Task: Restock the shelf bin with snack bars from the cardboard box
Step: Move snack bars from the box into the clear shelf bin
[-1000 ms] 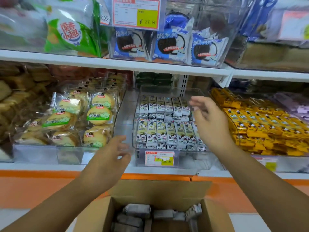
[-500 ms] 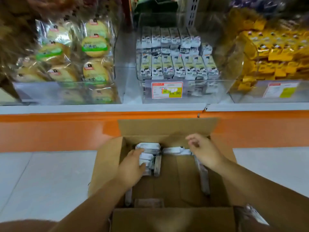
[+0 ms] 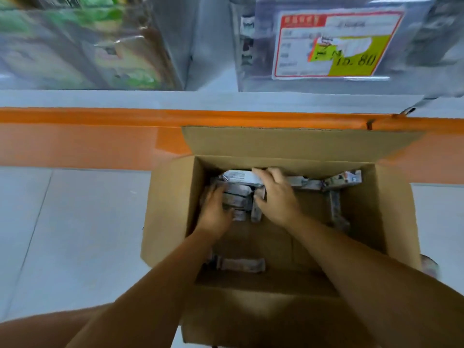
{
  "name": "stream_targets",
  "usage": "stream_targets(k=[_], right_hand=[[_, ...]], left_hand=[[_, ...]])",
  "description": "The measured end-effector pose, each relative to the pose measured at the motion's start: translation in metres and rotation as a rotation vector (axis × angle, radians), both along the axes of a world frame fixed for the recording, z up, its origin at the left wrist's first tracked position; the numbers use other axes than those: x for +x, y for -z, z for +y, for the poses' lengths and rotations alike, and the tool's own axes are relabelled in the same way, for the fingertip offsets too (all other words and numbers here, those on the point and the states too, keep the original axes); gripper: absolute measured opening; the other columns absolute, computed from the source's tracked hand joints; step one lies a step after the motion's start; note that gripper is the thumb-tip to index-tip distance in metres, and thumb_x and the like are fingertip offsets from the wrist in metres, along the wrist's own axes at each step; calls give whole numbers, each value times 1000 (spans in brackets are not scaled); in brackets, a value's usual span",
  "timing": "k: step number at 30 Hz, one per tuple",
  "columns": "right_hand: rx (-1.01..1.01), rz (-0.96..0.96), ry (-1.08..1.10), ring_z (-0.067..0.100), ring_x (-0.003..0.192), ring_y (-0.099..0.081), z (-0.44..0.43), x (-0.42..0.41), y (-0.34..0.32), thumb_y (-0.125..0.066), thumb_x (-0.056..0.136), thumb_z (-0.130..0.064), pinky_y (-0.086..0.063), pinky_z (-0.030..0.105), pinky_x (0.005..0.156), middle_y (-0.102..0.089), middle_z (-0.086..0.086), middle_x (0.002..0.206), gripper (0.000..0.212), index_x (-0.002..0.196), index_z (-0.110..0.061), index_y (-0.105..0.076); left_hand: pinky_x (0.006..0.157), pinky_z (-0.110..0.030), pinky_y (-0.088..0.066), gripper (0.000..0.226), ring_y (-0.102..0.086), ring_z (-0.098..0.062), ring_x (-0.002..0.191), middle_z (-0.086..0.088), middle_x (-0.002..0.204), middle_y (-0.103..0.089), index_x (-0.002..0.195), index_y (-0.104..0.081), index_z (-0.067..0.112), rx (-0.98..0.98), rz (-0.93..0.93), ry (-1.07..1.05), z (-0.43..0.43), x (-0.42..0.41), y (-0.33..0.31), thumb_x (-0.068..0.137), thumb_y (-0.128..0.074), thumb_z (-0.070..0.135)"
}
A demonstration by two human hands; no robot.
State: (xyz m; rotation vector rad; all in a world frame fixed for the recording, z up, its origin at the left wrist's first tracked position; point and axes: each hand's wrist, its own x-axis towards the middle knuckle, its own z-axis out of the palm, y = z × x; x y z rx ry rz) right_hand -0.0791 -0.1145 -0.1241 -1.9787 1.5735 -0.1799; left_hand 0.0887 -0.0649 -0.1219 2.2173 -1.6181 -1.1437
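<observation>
left hand (image 3: pixel 216 209): we saw fingers (image 3: pixel 213 194) curled round snack bars (image 3: pixel 238 199)
right hand (image 3: pixel 276 197): fingers gripped same bars, inside cardboard box (image 3: pixel 170 209)

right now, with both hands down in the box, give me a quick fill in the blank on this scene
1. The left hand and right hand grip a stack of snack bars at the ____ wall of the cardboard box.
2. The band behind the box, under the shelf, is coloured ____.
3. One loose bar by the near wall is touched by ____ hand.
Missing words: far; orange; neither.
</observation>
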Motion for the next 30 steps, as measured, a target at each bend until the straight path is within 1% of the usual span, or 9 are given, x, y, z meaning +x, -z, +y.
stream_targets(k=[4,8,11,14,17,21,26,28,30], right_hand=[[105,9,87,27,114,-48,-1,9,15,-71,82,-28,-44,38,94,-43,6,125,54,130,-15,-50],[121,34,67,26,120,-46,-3,15,19,-68,83,-24,-38,35,97,-47,7,131,54,131,-12,-47],[131,123,41,27,121,-44,-6,18,18,-68,83,-31,-38,37,98,-46,7,129,63,138,-16,-41],[180,211,4,28,115,-45,-10,18,18,-66,82,-39,-40,37,89,-45,9,119,54,127,-14,-50],[233,169,19,27,109,-48,-12,16,17,-69,80,-36,-38,32,81,-48,9,116,46,115,-9,-56],[324,93,71,28,102,-56,-4,9,13,-70,82,-32,-37,30,71,-59,11,114,40,111,-9,-56],[351,40,155,29,109,-58,16,-4,9,-66,85,-26,-45,33,81,-62,13,122,45,125,-10,-53],[353,10,202,28,117,-55,26,-11,1,-66,86,-26,-44,31,89,-56,12,131,54,134,-9,-46],[336,-42,213,25,120,-53,35,-18,-8,-67,86,-28,-42,28,93,-54,8,136,61,140,-12,-42]], left_hand=[[121,-37,-17,71,-16,-28,148,-11,162,-12,152,-27,12,28,-50,-20,-1,-3,14,91,-62,8],[118,-35,-25,69,-29,-28,139,-12,154,-18,147,-36,14,-17,-107,-18,4,-8,18,86,-68,6],[112,-32,-35,61,-43,-26,127,-9,143,-25,135,-46,16,-38,-79,-50,5,-9,18,81,-74,7],[105,-33,-42,52,-50,-26,116,-9,136,-29,126,-50,14,-24,-59,-19,9,-8,19,81,-75,9],[104,-35,-42,50,-47,-29,122,-12,142,-32,128,-51,11,35,-81,30,13,-7,20,83,-73,15],[105,-33,-35,50,-42,-30,129,-14,146,-40,136,-49,10,126,-131,82,22,-7,21,92,-63,27],[83,-31,-47,35,-60,-30,108,-15,120,-64,124,-57,8,167,-170,151,29,-9,11,97,-52,31],[77,-31,-48,35,-62,-30,99,-13,112,-66,122,-56,9,218,-89,92,31,-10,6,96,-53,32],[72,-29,-47,32,-62,-24,89,-10,104,-66,120,-56,12,237,88,-44,31,-12,0,94,-57,31]])
